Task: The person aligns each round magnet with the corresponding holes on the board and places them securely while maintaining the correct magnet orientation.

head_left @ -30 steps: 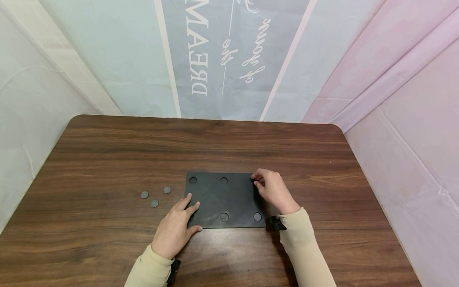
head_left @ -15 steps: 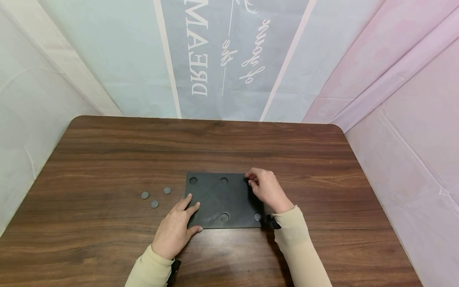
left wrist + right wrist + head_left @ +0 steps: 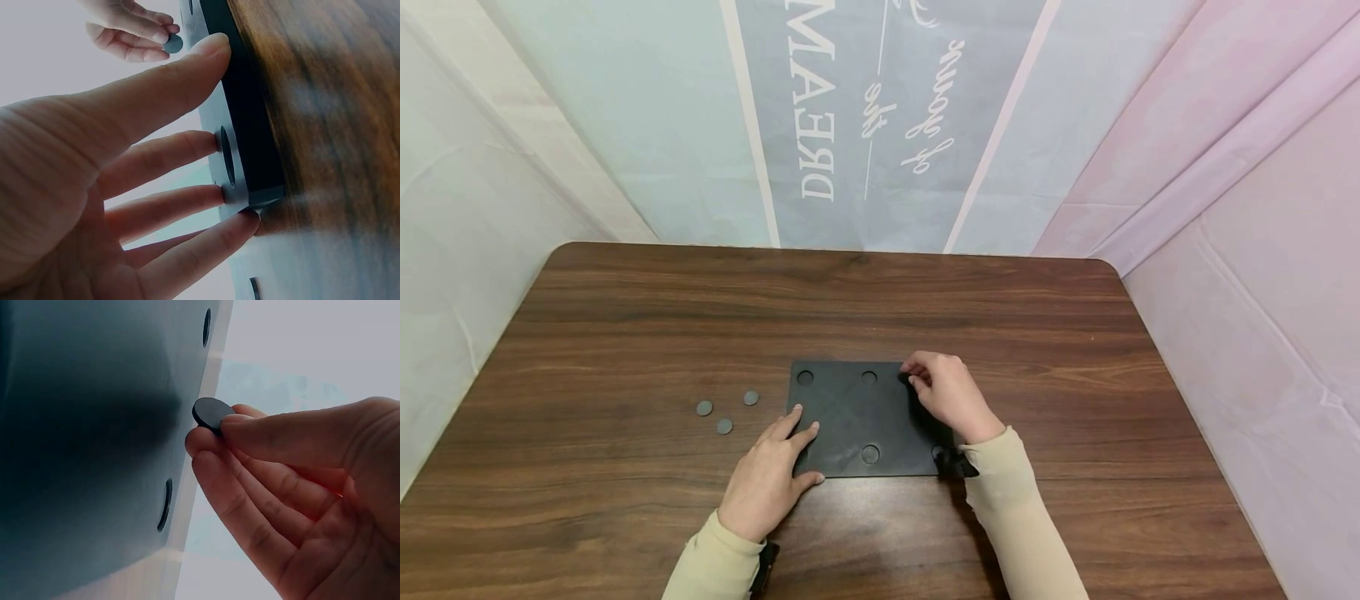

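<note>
A black rectangular board [image 3: 850,417] with round recesses lies on the table. My left hand [image 3: 766,483] rests on its near left corner, fingers spread; in the left wrist view the thumb [image 3: 187,78] lies along the near edge. Over the board's far right part, my right hand [image 3: 951,392] pinches a small dark disc [image 3: 212,412] between thumb and fingers. The right wrist view has the disc tilted and apart from the board, near a recess [image 3: 165,505]. The right hand and its shadow hide the board's far right corner in the head view.
Three loose grey discs [image 3: 724,427] lie on the wooden table [image 3: 625,333] left of the board. A printed cloth backdrop [image 3: 865,125] hangs behind the table's far edge, and pale cloth walls [image 3: 1247,333] stand at both sides.
My right hand has moved left along the board's far side, from the far right corner, with the disc pinched. The left hand has stayed in place, and the loose discs lie as before.
</note>
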A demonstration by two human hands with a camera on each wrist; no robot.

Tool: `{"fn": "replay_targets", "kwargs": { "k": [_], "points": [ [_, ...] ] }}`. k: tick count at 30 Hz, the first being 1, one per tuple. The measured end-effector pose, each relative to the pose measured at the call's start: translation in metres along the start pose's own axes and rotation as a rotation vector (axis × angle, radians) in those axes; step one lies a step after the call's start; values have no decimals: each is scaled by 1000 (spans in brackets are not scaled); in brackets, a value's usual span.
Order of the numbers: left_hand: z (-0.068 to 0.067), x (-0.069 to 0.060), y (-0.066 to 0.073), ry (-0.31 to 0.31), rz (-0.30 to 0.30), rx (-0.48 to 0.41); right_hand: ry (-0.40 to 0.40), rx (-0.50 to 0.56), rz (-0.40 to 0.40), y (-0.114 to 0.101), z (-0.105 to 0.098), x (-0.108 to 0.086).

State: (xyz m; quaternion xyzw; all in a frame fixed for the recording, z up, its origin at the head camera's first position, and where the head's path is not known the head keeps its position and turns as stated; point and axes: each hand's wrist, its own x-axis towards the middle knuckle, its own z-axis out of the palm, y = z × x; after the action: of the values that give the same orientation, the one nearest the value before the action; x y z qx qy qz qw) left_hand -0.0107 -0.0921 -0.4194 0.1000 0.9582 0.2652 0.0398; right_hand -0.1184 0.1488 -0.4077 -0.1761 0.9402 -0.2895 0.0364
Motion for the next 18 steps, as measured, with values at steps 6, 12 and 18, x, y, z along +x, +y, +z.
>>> {"fn": "replay_targets", "kwargs": {
  "k": [6, 12, 18],
  "points": [
    [0, 0, 0, -3, 2, 0, -4, 13, -19, -5, 3, 2],
    [0, 0, 0, 2, 4, 2, -7, 10, -20, -7, 5, 5],
    [1, 0, -1, 3, 3, 3, -31, 23, -35, -11, 10, 9]
  ]
}}
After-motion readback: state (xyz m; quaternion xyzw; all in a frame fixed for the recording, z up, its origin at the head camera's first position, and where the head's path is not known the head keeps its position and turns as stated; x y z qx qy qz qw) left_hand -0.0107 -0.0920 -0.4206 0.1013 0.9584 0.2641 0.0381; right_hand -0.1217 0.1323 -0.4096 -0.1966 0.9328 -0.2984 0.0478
